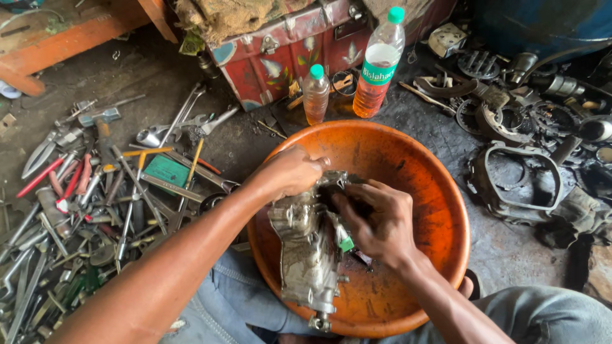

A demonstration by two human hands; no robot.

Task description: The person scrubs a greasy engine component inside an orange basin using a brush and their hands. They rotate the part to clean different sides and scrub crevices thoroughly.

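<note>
Both hands, left hand [290,172] and right hand [376,216], grip a greasy cast-metal casing [306,248] over a round orange basin [440,191].

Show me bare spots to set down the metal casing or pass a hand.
Free: the far inner wall of the orange basin, beyond both hands; the dark floor strip between the tool pile and the painted trunk. Crowded: tools on the left, engine parts on the right, two bottles behind the basin. The casing fills the basin's near side.

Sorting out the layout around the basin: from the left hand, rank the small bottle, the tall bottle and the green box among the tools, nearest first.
From the left hand:
1. Small bottle, just beyond the basin rim.
2. Tall bottle, farther back, to its right.
3. Green box, left among the tools; too close to the tall bottle to call.
</note>
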